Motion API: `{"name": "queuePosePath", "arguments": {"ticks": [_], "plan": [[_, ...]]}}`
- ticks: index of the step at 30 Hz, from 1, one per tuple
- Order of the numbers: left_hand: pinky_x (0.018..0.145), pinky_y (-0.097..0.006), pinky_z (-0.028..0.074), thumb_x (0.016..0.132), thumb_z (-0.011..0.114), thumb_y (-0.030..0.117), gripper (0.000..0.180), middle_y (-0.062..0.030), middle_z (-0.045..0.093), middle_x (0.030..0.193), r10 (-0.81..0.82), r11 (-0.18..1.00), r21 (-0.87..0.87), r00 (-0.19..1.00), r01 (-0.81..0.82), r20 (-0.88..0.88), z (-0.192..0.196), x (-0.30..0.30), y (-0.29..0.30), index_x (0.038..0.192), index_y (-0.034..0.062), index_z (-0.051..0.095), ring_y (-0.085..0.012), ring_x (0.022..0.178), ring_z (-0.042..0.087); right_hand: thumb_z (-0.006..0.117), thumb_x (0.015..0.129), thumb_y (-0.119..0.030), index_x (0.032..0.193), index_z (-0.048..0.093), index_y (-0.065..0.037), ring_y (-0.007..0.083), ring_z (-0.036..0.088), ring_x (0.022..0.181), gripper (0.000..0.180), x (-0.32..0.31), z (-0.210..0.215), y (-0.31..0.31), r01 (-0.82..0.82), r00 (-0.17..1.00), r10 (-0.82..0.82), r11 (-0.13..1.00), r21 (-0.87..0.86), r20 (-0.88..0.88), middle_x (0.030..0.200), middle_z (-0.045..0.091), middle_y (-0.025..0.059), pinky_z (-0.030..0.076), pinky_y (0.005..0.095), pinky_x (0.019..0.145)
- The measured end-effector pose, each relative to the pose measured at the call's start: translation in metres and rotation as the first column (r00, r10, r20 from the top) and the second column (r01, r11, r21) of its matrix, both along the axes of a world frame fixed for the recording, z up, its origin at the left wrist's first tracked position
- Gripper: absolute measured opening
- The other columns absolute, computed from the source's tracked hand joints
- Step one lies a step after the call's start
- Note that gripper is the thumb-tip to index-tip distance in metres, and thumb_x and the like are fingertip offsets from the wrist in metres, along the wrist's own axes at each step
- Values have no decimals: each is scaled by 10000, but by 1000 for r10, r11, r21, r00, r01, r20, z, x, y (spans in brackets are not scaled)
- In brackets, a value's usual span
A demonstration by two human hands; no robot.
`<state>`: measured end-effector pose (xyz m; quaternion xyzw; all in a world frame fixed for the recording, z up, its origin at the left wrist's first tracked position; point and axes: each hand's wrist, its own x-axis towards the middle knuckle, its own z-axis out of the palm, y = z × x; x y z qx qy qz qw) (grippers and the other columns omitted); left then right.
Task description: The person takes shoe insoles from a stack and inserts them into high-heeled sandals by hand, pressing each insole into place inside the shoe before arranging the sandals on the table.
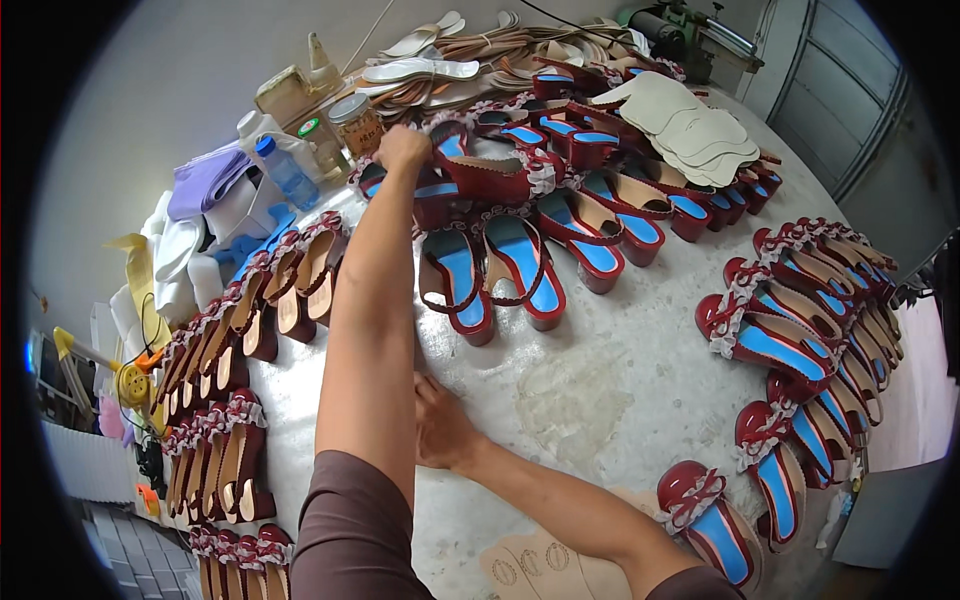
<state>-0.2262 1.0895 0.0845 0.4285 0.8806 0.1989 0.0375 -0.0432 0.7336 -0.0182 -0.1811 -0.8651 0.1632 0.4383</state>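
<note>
Your left hand (403, 148) closes its grip on a red wedge sandal (490, 178) beside the jar (357, 122). The sandal's long axis runs left-right, toe rightward. Your right hand (440, 425) rests flat and open on the tabletop (600, 390).

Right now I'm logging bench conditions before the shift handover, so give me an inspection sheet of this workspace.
Surface: pale worktable, stained, bare only in the middle.
Job's things: red wedge sandals with blue insoles; more in rows at both sides.
Clutter: cream insole cutouts, plastic bottle, lidded jar.
Hands: left hand reaches to a far sandal; right hand rests flat on the table.
Cables: nothing seen.
Surroundings: grey machine, grey door.
</note>
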Motion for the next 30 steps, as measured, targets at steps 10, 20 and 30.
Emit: {"name": "queuePosePath", "arguments": {"ticks": [10, 20, 30], "plan": [[577, -348, 480, 887, 624, 323, 350, -114, 689, 687, -322, 876, 293, 918, 382, -232, 194, -25, -179, 860, -2, 752, -193, 600, 633, 707, 801, -280, 1209, 615, 11, 349, 597, 1047, 509, -1, -6, -1, 6, 999, -4, 999, -47, 46, 1255, 619, 212, 525, 431, 942], [774, -426, 479, 824, 621, -63, 65, -143, 687, 889, -470, 718, 305, 759, 626, -451, 108, 25, -579, 843, -9, 652, -308, 774, 617, 735, 790, -269, 1204, 599, -55, 419, 614, 998, 486, -1, -12, 9, -106, 992, 90, 977, -187, -90, 1154, 601, 201, 523, 488, 875], [1053, -537, 398, 890, 737, 148, 238, -254, 580, 1299, -255, 966, -30, 923, 258, -287, 37, 92, -688, 1007, -24, 623, -462, 1225, 499, 716, 724, -259, 1267, 648, -61, 437, 666, 1005, 582, 28, 26, 30, -294, 863, 398, 896, -333, 310, 1132, 691, 221, 522, 482, 961]]}}
